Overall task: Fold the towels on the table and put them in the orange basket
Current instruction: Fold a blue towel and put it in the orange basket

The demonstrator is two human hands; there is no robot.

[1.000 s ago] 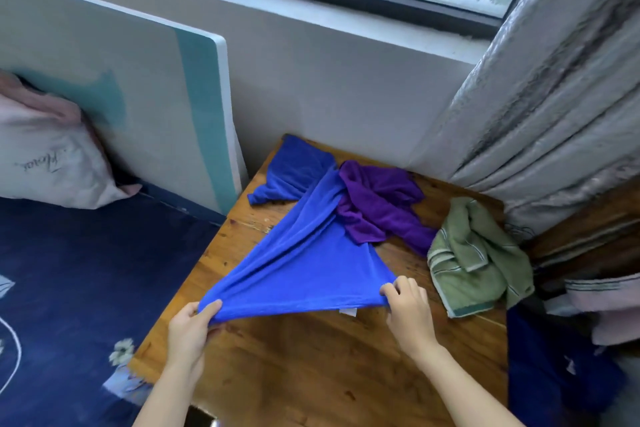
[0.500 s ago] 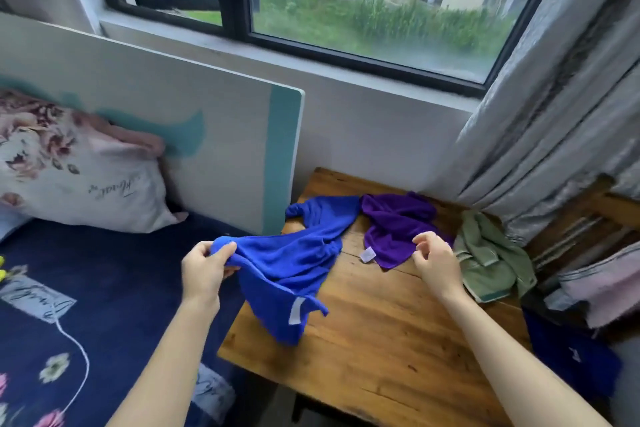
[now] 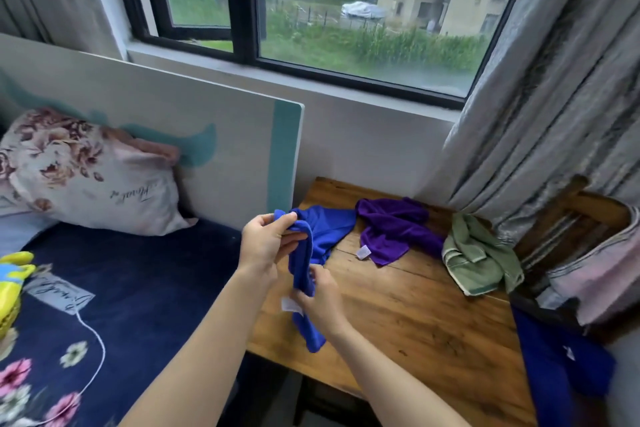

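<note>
Lifting clear of the brown wooden table (image 3: 408,315), the bright blue microfibre towel (image 3: 304,274) is now held up in the air rather than stretched flat. A second ago its near edge was drawn out wide along the tabletop, one corner in each hand; half a second ago the cloth was seen sagging from the left hand while the right hand had let go beside the purple towel. Now the hands have been brought close together. The left hand (image 3: 266,246) is closed on the top edge, pinched between thumb and fingers, and the right hand (image 3: 318,302) is closed on the cloth lower down, next to the white label. The far end is draped back on the table's rear left corner.

By judgement, the flat spread has been given up and the towel is being re-gathered for a fresh fold, so no fold is yet counted as finished. Two more wait on the table: the crumpled purple microfibre towel (image 3: 391,229) and, just beside it to the right, the bunched green striped towel (image 3: 478,260).

As for containers, the orange basket cannot be seen in this view, so what it holds cannot be told.
</note>
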